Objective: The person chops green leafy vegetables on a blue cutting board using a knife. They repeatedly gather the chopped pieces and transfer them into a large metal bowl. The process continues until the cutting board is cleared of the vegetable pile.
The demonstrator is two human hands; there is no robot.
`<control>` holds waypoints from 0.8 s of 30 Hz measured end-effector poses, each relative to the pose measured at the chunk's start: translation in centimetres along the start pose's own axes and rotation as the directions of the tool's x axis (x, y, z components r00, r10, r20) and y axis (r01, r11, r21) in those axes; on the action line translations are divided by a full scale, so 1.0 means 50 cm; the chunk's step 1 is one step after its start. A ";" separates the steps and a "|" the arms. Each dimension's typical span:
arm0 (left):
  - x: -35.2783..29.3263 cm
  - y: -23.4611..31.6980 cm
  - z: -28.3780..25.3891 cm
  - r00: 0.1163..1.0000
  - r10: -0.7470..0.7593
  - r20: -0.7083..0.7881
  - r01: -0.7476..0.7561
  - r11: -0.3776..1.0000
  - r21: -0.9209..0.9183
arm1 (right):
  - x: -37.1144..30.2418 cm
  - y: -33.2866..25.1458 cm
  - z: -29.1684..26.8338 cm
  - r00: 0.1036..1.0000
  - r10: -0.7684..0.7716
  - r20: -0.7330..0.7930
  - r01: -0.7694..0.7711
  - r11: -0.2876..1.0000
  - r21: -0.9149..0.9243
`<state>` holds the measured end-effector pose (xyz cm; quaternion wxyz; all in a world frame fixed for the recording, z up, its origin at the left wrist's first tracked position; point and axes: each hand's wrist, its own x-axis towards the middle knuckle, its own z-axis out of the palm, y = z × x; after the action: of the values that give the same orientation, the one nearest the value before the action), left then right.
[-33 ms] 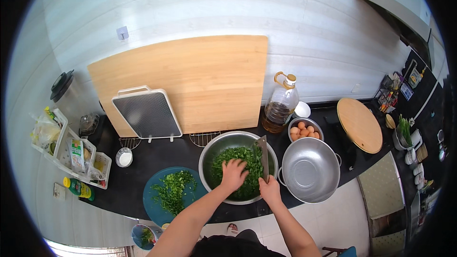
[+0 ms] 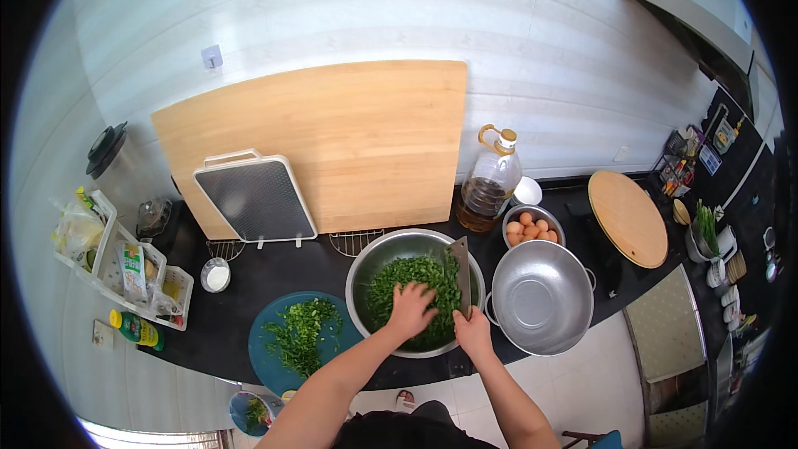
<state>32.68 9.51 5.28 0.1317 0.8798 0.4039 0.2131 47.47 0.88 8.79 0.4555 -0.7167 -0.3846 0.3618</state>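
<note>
A large steel bowl (image 2: 356, 312) holds a heap of chopped green leaves (image 2: 407, 277). My left hand (image 2: 409, 311) reaches into it with fingers apart, touching the greens. In my right hand (image 2: 472, 333) is the handle of a cleaver (image 2: 463, 270), its broad blade standing on edge inside the bowl's right side, beside the greens. More chopped greens (image 2: 303, 337) lie on a round teal cutting board (image 2: 264, 353) to the left of the bowl. Close by on the right stands a wide two-handled steel pan (image 2: 544, 295) with nothing in it.
Behind the pan are a bowl of brown eggs (image 2: 529, 229), a white cup (image 2: 527, 191) and a large oil jug (image 2: 489, 191). A big wooden board (image 2: 374, 141) leans on the wall. At left are a small cup of white powder (image 2: 216, 275) and a white basket (image 2: 108, 258).
The cleaver has shifted slightly to the right, and fewer greens lie against its blade. My left hand stays over the heap, almost unmoved.
</note>
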 end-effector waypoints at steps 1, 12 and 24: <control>-0.005 0.008 0.001 0.991 0.086 0.104 -0.087 0.996 0.007 | -0.006 -0.014 -0.007 0.999 0.033 0.020 -0.033 0.999 0.038; 0.047 -0.167 0.034 0.930 -0.230 0.285 0.218 0.973 0.075 | -0.005 -0.036 -0.015 0.982 0.156 0.104 -0.165 0.983 0.079; 0.034 -0.016 -0.064 0.997 0.000 -0.083 -0.025 0.951 -0.308 | 0.004 -0.021 -0.012 0.949 0.221 0.224 -0.273 0.932 0.238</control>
<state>31.62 11.53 8.22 0.2493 0.8415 0.3651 0.3103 47.84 1.16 9.93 0.4587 -0.6533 -0.2814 0.5325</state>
